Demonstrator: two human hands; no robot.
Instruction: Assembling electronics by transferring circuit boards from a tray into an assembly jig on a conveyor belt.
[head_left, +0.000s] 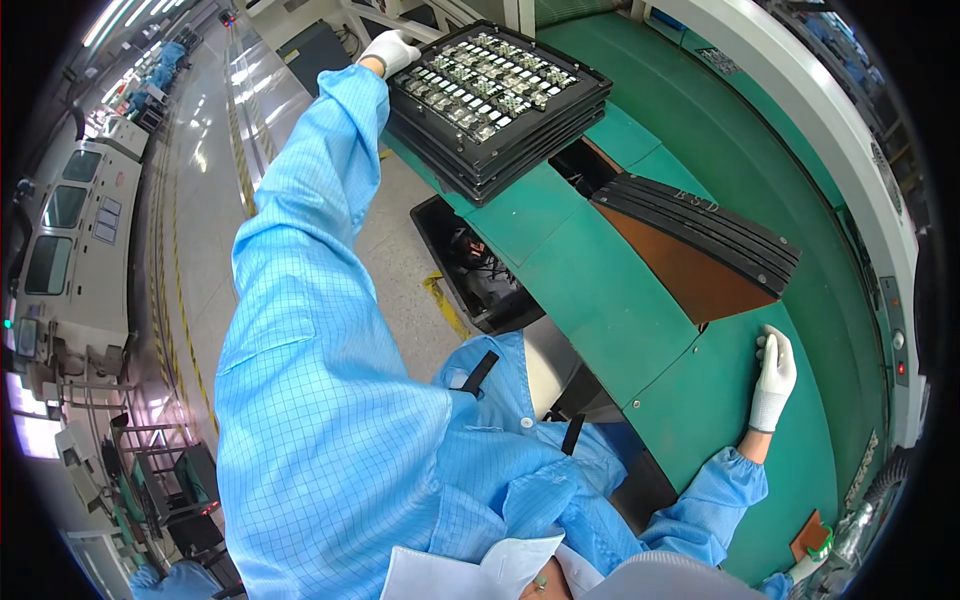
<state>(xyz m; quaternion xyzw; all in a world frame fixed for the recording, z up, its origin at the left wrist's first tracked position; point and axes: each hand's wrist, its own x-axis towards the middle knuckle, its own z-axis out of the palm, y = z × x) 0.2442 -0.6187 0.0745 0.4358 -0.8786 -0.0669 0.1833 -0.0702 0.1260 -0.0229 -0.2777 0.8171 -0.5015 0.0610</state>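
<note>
My left hand [392, 50], in a white glove, reaches far out and grips the far left edge of a stack of black trays [497, 110]. The top tray holds several rows of small metal parts. The stack rests on the green workbench [600, 290]. My right hand [774, 377], also white-gloved, lies flat on the green bench top with its fingers together and holds nothing. It rests just below a slanted pile of flat black trays [700, 230] over a brown sheet [690, 275]. Blue smock sleeves cover both arms.
A black bin [470, 265] with cables sits on the floor under the bench edge. Grey machines [70, 250] line the aisle at left. A white rail with a red button [900, 368] runs along the bench's right side. A roll of tape [818, 545] lies at lower right.
</note>
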